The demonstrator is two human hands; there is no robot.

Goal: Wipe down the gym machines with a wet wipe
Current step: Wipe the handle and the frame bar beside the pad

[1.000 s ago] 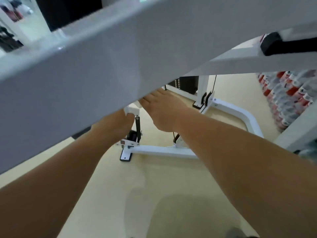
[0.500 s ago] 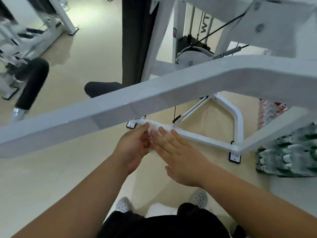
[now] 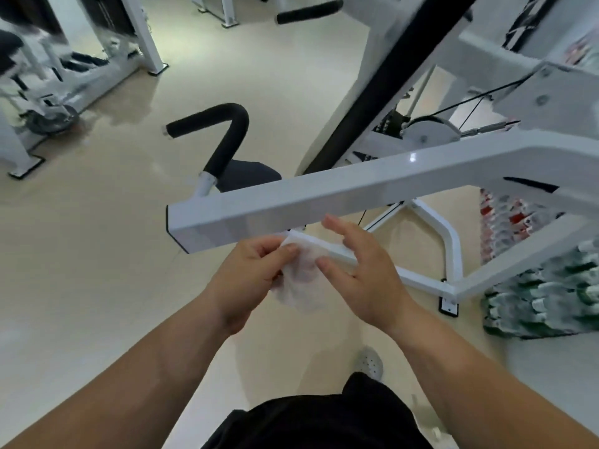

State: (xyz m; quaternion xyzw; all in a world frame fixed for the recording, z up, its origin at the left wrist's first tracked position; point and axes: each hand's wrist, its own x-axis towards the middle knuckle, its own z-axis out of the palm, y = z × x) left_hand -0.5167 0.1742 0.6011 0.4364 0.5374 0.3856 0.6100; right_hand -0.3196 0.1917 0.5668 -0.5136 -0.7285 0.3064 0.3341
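Head view, items by size.

1. Gym machine, white painted steel. One long square beam crosses the middle of the frame from centre left to right edge. Base tubing lies lower right, and cable and pulley sit upper right. The paint is glossy with one bright glint. No wet streak or dirt can be made out, so which faces are already wiped cannot be told.

2. Further machines, upper left, blurred. Judged part of the work left, as nothing shows them cleaned.

3. Black padded handle, bent, rising from the near end of the beam at centre. No sign of wiping is visible either way.

4. Left hand, centre, just below the beam. Thumb and curled fingers pinch the upper left edge of the wipe.

5. Right hand, just right of centre. Fingers are spread and fairly straight, pointing up toward the beam, and the thumb tip touches the wipe's right edge.

6. Wet wipe, white, thin and half see-through, crumpled and limp. It hangs between the two hands, just under the beam and apparently off its surface.

Progress, as a judgement: mid-task. The wipe is off the metal and seems to be getting refolded or regripped before the next pass. The beam's near end and handle are the closest targets.
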